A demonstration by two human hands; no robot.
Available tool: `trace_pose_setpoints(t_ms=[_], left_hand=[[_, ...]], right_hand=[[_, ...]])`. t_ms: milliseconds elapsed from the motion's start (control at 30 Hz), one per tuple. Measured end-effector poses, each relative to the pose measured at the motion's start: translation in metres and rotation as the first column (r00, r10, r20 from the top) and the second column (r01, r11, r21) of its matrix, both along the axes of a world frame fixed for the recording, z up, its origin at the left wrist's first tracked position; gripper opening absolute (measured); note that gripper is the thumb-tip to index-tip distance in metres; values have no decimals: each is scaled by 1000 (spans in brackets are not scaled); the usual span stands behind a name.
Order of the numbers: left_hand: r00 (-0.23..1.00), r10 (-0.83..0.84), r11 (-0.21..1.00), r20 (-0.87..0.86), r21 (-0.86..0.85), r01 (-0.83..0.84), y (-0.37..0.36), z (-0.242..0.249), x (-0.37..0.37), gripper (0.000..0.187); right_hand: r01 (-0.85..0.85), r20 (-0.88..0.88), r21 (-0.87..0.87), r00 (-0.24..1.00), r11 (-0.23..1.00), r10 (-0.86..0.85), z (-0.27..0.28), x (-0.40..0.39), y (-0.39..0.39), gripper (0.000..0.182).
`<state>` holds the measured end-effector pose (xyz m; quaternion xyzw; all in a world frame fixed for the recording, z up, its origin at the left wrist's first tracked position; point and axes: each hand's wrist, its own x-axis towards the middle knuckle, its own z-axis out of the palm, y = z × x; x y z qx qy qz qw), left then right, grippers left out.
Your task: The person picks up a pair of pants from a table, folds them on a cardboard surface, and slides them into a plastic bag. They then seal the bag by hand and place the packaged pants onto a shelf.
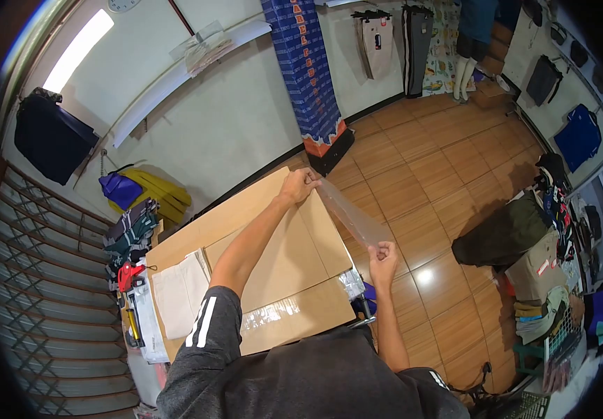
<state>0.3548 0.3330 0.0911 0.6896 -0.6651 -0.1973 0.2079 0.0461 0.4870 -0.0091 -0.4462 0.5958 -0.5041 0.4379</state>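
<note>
A clear plastic bag (350, 213) is stretched between my two hands, past the right edge of a cardboard-topped table. My left hand (300, 186) pinches one end of it, close above the table's far corner. At the other end, my right hand (383, 261) grips the plastic with closed fingers, out over the tiled floor. Brown cardboard (273, 258) covers the tabletop, with shiny tape strips near its front edge. Folded cream cloth (181, 297) lies on the left part of the cardboard, partly behind my left arm.
A red tape dispenser (130, 276) and folded garments (134, 227) sit at the table's left. A blue-wrapped pillar (308, 84) stands beyond the table. Clothes piles and racks (535, 262) line the right side. A folding metal gate (50, 293) is at far left.
</note>
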Motion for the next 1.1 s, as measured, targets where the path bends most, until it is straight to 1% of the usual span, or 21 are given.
trace_pose_setpoints(t_ms=[100,133,167,267,367,467,567,667,767,800,900,967,1033,1100], left_hand=[[996,18,998,-93,-61,-24,7,-1,5,28],[991,25,996,-131,-80,-36,12,-1,6,27],[985,34,994,-170,-98,-51,17,-2,7,26],[976,50,986,-211,-143,-82,36,8,7,23],[962,12,972,-273,-223,-75,50,9,11,17],[946,-25,963,-323,-262,-64,63,6,19,14],[958,-64,950,-279,-312,-27,75,1,33,14],[979,-51,934,-199,-355,-24,100,4,45,15],[988,-32,942,-152,-336,-21,125,2,69,15],[989,-40,943,-140,-333,-9,136,0,79,14],[995,-59,944,-84,-330,28,165,-4,116,13],[997,-65,942,-31,-333,51,185,-7,141,13],[999,-43,942,9,-332,44,209,-3,162,13],[999,-28,941,36,-336,38,228,0,178,13]], right_hand=[[12,-48,-26,999,1000,-13,23,13,23,27],[20,-55,-62,998,998,-23,28,17,30,26],[4,-85,-83,996,997,-12,31,20,37,25],[-59,-160,-136,986,989,37,43,29,58,23],[-88,-233,-115,971,989,59,60,37,76,21],[-121,-321,-179,945,976,58,73,46,89,19],[-161,-413,-128,906,979,95,80,55,101,17],[-232,-435,-107,886,967,164,84,70,115,16],[-298,-589,11,770,954,247,92,93,133,17],[-331,-585,6,764,944,272,92,102,139,18],[-399,-669,62,664,915,335,83,132,160,18],[-435,-700,45,628,899,338,76,155,175,18],[-498,-721,37,587,866,368,76,175,192,17],[-532,-714,58,570,845,407,83,193,207,17]])
